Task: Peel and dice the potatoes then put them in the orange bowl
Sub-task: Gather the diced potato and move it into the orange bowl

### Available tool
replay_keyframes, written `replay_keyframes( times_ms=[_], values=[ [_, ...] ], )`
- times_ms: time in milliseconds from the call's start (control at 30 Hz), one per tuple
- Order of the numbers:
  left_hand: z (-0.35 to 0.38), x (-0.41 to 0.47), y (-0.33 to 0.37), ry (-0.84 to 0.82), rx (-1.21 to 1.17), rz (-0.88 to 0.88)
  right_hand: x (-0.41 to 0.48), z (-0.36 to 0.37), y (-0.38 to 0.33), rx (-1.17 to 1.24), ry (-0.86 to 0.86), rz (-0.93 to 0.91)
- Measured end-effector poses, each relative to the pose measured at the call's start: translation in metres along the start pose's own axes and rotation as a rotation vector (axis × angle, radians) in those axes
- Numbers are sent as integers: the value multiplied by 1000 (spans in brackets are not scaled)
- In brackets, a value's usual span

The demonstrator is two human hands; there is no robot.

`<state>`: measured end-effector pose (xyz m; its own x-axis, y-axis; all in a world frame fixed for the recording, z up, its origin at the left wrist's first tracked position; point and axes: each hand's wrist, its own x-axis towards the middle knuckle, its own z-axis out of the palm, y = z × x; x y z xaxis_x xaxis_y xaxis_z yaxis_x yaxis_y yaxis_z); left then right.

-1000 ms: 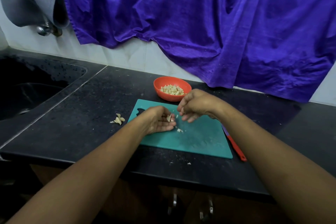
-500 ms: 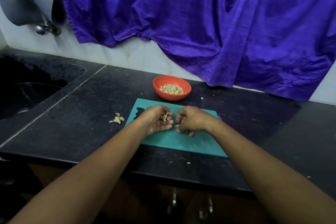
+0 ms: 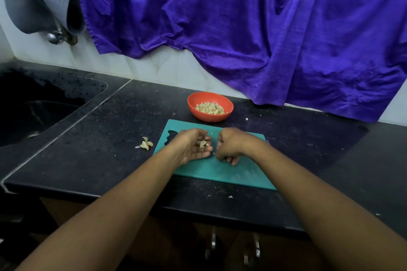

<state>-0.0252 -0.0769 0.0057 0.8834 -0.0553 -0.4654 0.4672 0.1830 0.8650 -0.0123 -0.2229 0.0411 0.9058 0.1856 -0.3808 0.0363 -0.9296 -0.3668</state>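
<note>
The cutting board [image 3: 220, 174] lies on the desk [image 3: 99, 149], near its front edge. Behind the board, just apart from it, stands the bowl [image 3: 209, 117] with diced potato [image 3: 211, 108] in it. Left of the board, on the desk, lies a small heap of peel scraps [image 3: 145, 144]. Both grips are over the board's middle, side by side: the left grip [image 3: 193, 146] palm-up with a few potato pieces [image 3: 203, 143] on it, the right grip [image 3: 229, 146] knuckles-up, fingertips down at the board. The sink [image 3: 33, 116] is sunk into the desk at far left, the tap [image 3: 52, 35] on the wall above it. A cloth [image 3: 242, 28] hangs behind the desk.
</note>
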Motion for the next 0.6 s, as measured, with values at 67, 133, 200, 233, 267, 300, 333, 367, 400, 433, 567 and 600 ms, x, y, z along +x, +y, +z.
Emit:
replay_keyframes(
  times_ms=[67, 133, 200, 233, 267, 300, 333, 367, 400, 433, 567, 600],
  values=[
    [0, 0, 0, -9, 3, -3, 0, 1, 0, -13, 13, 1],
    [0, -2, 0, -15, 8, -2, 0, 1, 2, -3, 12, 8],
    [0, -2, 0, -20, 14, 2, -1, 0, 6, 66, -1, 13],
    [0, -2, 0, -22, 16, 4, -1, -2, 9, 126, -7, 14],
    [0, -1, 0, -24, 20, 4, -1, -5, 11, 201, -4, 10],
    [-1, -1, 0, -27, 23, 5, -2, -9, 13, 281, 5, 3],
    [-1, -1, 0, -29, 27, 6, -2, -14, 14, 364, 21, -8],
    [-1, -1, -1, -32, 32, 7, -3, -18, 14, 444, 39, -28],
    [-1, 0, -1, -36, 36, 6, -5, -22, 12, 520, 50, -61],
    [0, 1, 0, -44, 38, 4, -6, -25, 10, 585, 52, -101],
    [-3, 0, 0, -60, 7, 0, -8, -24, 0, 617, 8, -191],
    [-3, 0, 0, -53, -6, -1, -8, -23, -1, 601, 19, -194]
  ],
)
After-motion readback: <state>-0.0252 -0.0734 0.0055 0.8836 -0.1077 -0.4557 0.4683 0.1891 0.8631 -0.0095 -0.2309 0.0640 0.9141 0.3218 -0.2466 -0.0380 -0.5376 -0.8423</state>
